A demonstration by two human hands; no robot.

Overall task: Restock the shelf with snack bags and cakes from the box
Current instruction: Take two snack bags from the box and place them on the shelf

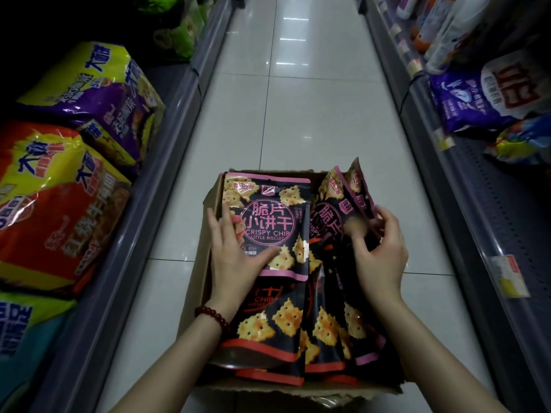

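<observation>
Down in the aisle, a cardboard box [208, 201] sits on the white tiled floor [298, 99] between two shelf units, packed with dark biscuit bags. The left hand [235, 257] lies on the pink-trimmed biscuit bag [268, 222] on top of the pile at the far left of the box — fingers nearly straight and spread along the bag's left edge, thumb stretched flat across its lower front. It presses rather than grips. A dark red bead bracelet [213, 318] circles that wrist.

Over on the other side, the right hand [378, 251] has its fingers curled round the upright pink-trimmed bags [346, 201] standing at the far right of the box, thumb on the near face, fingertips hooked over the bags' right edge. Their tops tilt out past the box rim.

Nearer the person, the red-trimmed biscuit bags [277, 329] lie overlapped, filling the near half of the box.

On the left shelf [125, 234] sit big multipacks of noodles — a red and yellow pack [56, 204] and behind it a purple and yellow pack [98, 99]. On the right shelf [465, 204] a purple and white bag [489, 96] lies on its side, with price tags [508, 275] along the shelf edge.
</observation>
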